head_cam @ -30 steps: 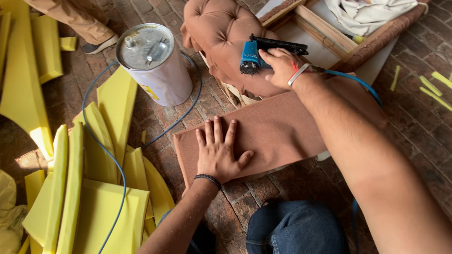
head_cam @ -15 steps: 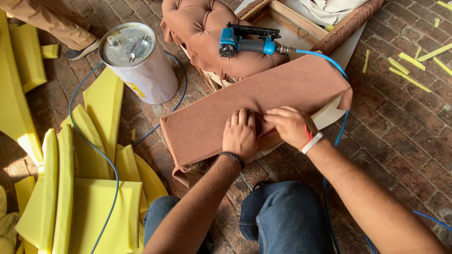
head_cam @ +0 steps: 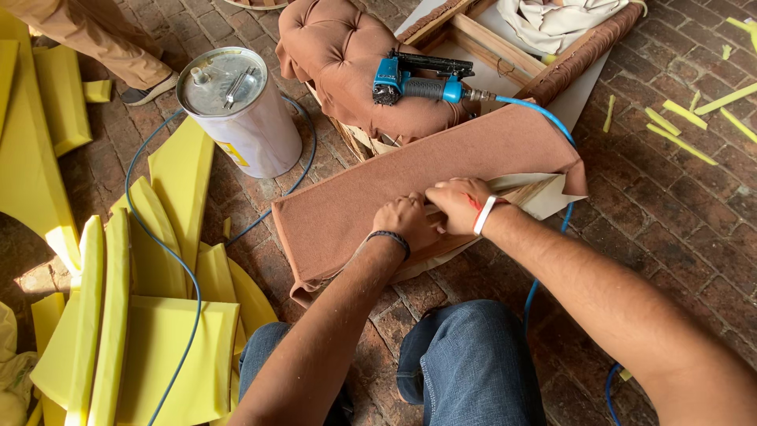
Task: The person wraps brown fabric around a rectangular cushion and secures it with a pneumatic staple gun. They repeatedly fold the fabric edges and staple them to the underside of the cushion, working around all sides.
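Mid-frame, the left hand (head_cam: 406,221) and right hand (head_cam: 457,203) sit side by side, both grips closed on the near edge of the brown fabric panel (head_cam: 426,177), which slants across the brick floor (head_cam: 678,197). Its far edge meets the tufted cushion (head_cam: 339,63) carrying the blue staple gun (head_cam: 418,79). A metal can (head_cam: 236,110) stands upper left; yellow foam pieces (head_cam: 158,315) crowd the left, with open brick to the right.

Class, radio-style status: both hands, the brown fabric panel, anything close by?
Left hand and right hand both pinching brown fabric panel edge. Staple gun parked on tufted cushion. Metal can alongside.
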Motion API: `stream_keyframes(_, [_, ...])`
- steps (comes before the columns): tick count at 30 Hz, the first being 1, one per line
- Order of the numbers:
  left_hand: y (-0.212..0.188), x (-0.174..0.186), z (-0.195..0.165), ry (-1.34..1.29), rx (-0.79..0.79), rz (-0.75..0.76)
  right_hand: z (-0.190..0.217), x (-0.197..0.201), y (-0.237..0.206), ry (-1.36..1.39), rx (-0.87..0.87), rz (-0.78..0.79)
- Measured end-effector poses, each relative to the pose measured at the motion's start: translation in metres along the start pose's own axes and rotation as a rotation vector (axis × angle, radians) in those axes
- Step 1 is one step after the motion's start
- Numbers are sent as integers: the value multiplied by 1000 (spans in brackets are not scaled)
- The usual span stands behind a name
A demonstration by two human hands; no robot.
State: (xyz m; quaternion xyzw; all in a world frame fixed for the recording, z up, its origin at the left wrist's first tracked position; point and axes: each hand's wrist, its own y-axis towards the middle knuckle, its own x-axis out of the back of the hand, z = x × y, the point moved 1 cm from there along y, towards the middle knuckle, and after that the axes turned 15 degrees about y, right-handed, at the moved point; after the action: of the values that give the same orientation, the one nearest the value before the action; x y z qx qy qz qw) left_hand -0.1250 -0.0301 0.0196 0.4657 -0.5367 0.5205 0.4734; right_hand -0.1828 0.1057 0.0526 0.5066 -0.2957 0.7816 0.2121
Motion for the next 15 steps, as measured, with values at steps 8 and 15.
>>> stream_keyframes(8, [-9, 26, -7, 123, 20, 224, -2, -13, -1, 4, -72, -97])
stream_keyframes(15, [-1, 20, 13, 87, -224, 349, -22, -54, -7, 96, 144, -337])
